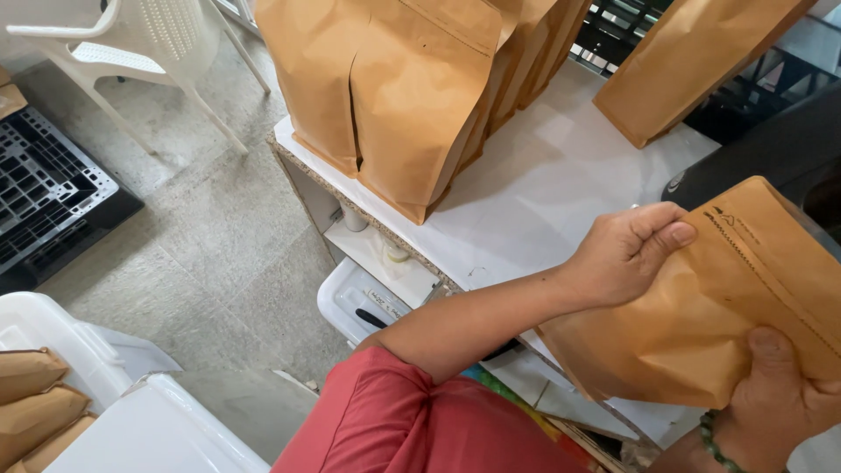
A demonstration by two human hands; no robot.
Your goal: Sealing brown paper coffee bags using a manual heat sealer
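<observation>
Your left hand point(626, 254) pinches the upper left corner of the filled brown kraft-paper pouch point(701, 324); your right hand point(775, 398) clamps its lower edge. Its long axis slants up-right, held over the white bench's point(526, 201) near edge (not resting).

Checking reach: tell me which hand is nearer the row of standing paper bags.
Left. The left hand grips the top of the held pouch, just below-right of the standing bags; the right hand holds the pouch's lower edge, farther off.
</observation>
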